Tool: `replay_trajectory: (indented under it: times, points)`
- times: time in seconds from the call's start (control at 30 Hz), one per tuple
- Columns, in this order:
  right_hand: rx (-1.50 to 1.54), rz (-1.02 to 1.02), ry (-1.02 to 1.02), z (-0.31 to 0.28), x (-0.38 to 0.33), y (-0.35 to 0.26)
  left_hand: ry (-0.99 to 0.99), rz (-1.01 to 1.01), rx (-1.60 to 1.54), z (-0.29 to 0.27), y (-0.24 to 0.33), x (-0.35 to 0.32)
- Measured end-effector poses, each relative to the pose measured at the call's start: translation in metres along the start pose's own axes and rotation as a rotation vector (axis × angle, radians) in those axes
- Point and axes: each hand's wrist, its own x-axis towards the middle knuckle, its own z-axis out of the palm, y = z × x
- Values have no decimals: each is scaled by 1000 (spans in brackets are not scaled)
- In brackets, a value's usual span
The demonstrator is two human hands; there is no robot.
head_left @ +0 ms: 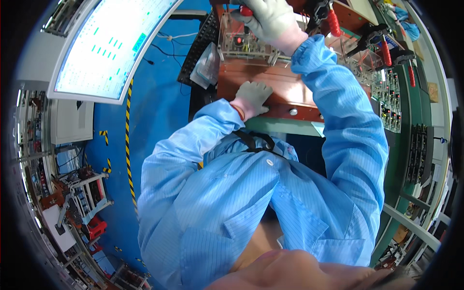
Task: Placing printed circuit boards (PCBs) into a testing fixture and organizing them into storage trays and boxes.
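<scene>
The gloved left hand (253, 96) lies spread flat on the brown fixture plate (290, 89) — the gloved right hand (270, 20) grips a red-handled lever (245, 10) above a clear plastic jig (241, 43).

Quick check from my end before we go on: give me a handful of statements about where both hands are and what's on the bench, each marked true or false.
1. The left hand lies flat on the brown fixture base. True.
2. The right hand is bare. False: it wears a light knit glove, as the left does.
3. The right hand is closed round a red handle above the clear plastic fixture. True.
4. The big monitor is dark. False: it is lit, showing a pale screen with green marks.
5. The black keyboard sits to the right of the fixture. False: it is on its left, beside the monitor.
</scene>
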Motion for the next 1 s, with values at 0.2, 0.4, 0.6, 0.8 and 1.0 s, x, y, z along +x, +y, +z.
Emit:
replay_trajectory:
  times: [0.2,0.4,0.6,0.8,1.0]
  points:
    - [475,518,350,14,68,16,60,-113,-97,-1,11,-5]
    - [136,744,343,42,62,96,484,-137,-318,-13,-50,28]
    - [362,422,440,30,-49,-68,310,-332,48,-6,-109,58]
    - [1044,1428,-61,66,-217,-119,91,65,478,-10,-92,21]
    - [1324,1764,511,19,-224,-149,113,-214,-352,-56,52,0]
